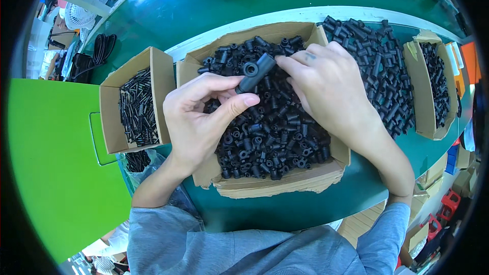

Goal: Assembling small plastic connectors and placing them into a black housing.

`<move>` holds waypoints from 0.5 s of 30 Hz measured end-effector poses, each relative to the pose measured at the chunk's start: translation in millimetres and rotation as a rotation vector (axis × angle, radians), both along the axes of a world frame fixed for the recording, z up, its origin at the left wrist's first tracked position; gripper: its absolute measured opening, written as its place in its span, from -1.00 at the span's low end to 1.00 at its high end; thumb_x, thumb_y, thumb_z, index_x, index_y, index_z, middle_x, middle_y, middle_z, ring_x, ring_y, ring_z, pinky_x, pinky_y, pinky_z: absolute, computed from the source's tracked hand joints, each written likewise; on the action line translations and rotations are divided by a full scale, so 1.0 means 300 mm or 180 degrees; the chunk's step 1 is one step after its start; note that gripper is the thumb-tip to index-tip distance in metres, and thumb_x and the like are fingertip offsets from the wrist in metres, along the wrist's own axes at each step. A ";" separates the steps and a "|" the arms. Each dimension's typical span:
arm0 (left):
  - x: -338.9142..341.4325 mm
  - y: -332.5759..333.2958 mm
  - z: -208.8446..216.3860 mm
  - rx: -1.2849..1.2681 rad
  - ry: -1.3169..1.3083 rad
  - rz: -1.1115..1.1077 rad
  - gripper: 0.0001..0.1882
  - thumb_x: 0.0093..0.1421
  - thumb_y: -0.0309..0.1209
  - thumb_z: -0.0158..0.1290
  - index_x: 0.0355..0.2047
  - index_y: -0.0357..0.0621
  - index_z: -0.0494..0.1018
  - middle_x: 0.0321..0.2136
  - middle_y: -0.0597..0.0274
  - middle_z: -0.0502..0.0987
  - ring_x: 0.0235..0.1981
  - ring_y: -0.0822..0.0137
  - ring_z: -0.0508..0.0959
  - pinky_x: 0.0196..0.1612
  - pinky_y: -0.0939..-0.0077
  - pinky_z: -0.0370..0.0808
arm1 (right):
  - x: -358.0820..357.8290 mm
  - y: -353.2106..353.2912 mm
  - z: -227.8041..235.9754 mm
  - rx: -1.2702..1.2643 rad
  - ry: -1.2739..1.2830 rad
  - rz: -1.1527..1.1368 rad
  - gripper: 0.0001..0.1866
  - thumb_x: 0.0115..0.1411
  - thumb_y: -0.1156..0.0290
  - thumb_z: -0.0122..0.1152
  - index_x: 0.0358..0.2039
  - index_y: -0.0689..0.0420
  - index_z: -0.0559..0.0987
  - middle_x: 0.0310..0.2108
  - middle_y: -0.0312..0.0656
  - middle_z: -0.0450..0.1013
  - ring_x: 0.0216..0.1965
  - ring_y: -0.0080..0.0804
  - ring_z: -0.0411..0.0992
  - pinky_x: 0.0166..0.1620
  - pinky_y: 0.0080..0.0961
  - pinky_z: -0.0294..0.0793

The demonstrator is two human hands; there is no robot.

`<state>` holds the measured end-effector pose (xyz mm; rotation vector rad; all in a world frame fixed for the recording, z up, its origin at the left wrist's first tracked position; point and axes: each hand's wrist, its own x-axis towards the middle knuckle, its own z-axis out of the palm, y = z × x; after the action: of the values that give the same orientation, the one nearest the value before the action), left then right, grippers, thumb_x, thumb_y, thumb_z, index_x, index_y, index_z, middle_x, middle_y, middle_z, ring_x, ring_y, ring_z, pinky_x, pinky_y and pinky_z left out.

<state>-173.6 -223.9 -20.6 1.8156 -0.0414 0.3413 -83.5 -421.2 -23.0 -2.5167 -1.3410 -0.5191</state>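
Left hand (196,117): thumb and forefinger clamped on a black fitting (254,72), a short tube with a ring-shaped end facing up. The piece sits tilted above the middle box (285,186), clear of the heap.

Right hand (326,89): fingertips closed on the far end of the same fitting, so both hands grip one part (whether something small sits between the right fingers is hidden).

Below the hands, the middle box is torn cardboard, heaped nearly full with loose black fittings (275,132) of the same sort. Judging by that heap, little of it has been worked through; one piece is in hand and most remain.

Left box (114,117): smaller carton, holds thin black rods (136,107), about half full. Just beneath it a clear bag (140,165) with more black bits.

Right of the middle box, a loose pile (379,66) of longer black tube parts lies on the green table (239,5); whether these are finished pieces I cannot tell. Beyond it, a narrow carton (430,127) with small black parts.

Far left: white fan (84,5), black cables (102,48). Bright green panel (56,163) at lower left.
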 end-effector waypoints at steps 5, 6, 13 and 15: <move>0.000 -0.005 0.004 -0.0113 0.0003 -0.0033 -0.73 0.00 -0.54 0.36 -0.27 -0.30 0.58 -0.48 0.30 0.56 -0.46 0.59 0.50 -0.37 0.72 0.41 | 0.008 -0.009 -0.013 0.0394 0.0399 0.0257 -0.97 0.01 0.50 0.19 -0.48 0.15 0.54 -0.51 -0.20 0.51 -0.35 -0.25 0.50 -0.24 -0.30 0.41; 0.001 -0.005 0.003 -0.0159 0.0009 -0.0035 -0.73 0.00 -0.53 0.36 -0.28 -0.29 0.57 -0.48 0.31 0.56 -0.46 0.59 0.49 -0.36 0.72 0.41 | 0.010 -0.009 -0.009 0.0337 0.0449 0.0217 -0.97 0.01 0.50 0.19 -0.48 0.15 0.54 -0.51 -0.20 0.51 -0.35 -0.25 0.50 -0.24 -0.30 0.41; -0.004 0.016 -0.003 -0.0041 0.0113 -0.0305 -0.74 0.09 -0.70 0.22 -0.20 -0.31 0.48 -0.33 0.26 0.54 -0.28 0.50 0.55 -0.19 0.64 0.50 | 0.022 -0.062 0.071 0.1873 0.2244 0.0396 -0.77 0.01 0.60 0.38 -0.26 0.24 0.62 -0.37 -0.16 0.57 -0.36 -0.48 0.54 -0.29 -0.58 0.52; -0.002 0.019 -0.006 -0.0016 0.0100 -0.0355 -0.74 0.09 -0.69 0.22 -0.20 -0.32 0.48 -0.33 0.24 0.54 -0.27 0.48 0.56 -0.18 0.62 0.51 | 0.013 -0.074 0.085 0.2172 0.2684 0.0441 -0.75 0.02 0.63 0.38 -0.23 0.25 0.62 -0.37 -0.23 0.55 -0.36 -0.59 0.49 -0.25 -0.65 0.49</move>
<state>-174.3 -218.3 -22.5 1.8050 -0.1195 0.2337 -79.5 -443.3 2.7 -1.7256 -0.8016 0.1232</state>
